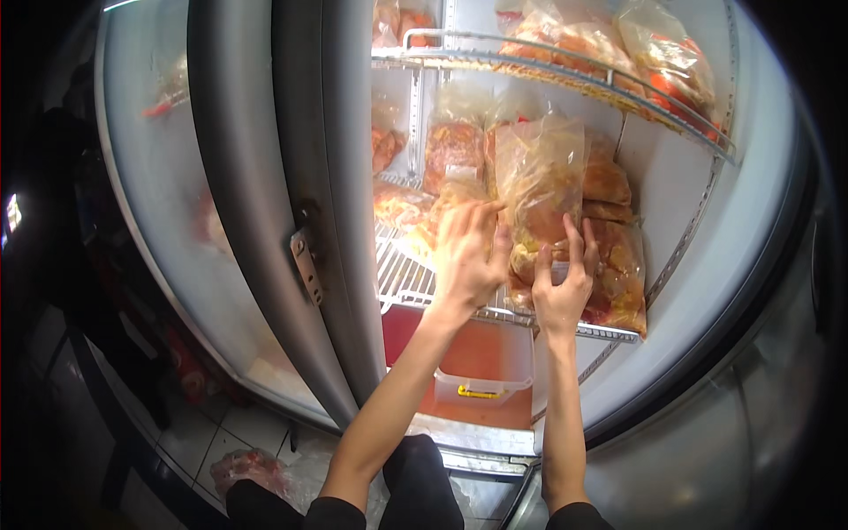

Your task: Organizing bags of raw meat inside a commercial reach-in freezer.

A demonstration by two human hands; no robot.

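Observation:
A clear plastic bag of raw, marinated-looking meat [540, 175] stands upright on the middle wire shelf [404, 268] of a display refrigerator. My right hand [563, 285] has its fingers spread against the lower front of this bag. To the left, my left hand [467, 258] reaches in with fingers extended and thumb apart, close to the same bag's left edge. Its palm side is hidden, so I cannot tell what its fingertips touch. Another bag of meat [616, 271] leans at the right, by my right fingers. Behind my left hand, a bag with a white label [456, 149] stands upright.
An upper wire shelf [563, 66] with a raised rail carries more bagged meat. Below sits a translucent plastic bin [490, 371] with a yellow latch. The sliding door frame [298, 165] borders my left side. On the tiled floor lies a plastic bag with reddish contents [255, 470].

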